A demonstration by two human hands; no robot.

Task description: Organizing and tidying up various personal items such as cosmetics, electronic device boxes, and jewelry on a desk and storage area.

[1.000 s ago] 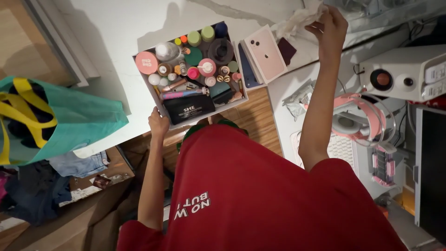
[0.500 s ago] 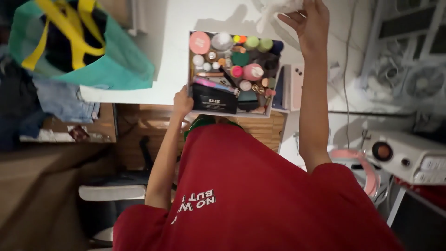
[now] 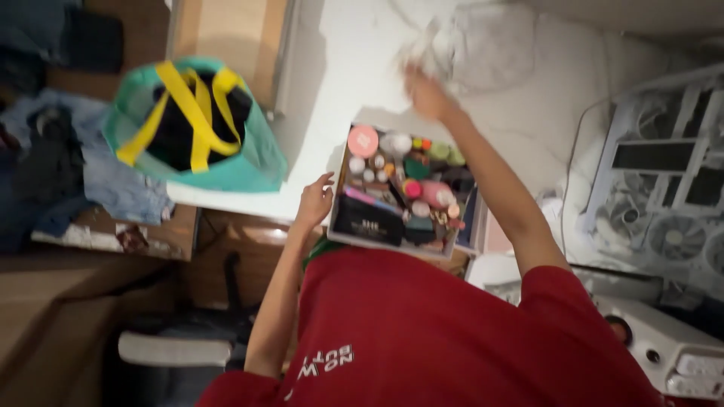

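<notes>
My left hand (image 3: 315, 200) hovers open beside the white box of colourful cosmetics jars (image 3: 402, 197), steadying nothing; my right hand (image 3: 424, 94) presses a crumpled white cloth (image 3: 436, 47) onto the white bench (image 3: 343, 75), its grip blurred.

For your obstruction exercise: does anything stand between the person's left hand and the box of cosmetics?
Nothing visible does. The left hand hovers open just beside the left edge of the box of cosmetics, with only bare white tabletop nearby. The right hand is beyond the box, blurred.

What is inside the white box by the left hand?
The box holds round jars, small bottles, a pink tube and a black pouch, packed tight. Whatever lies beneath them is hidden.
</notes>
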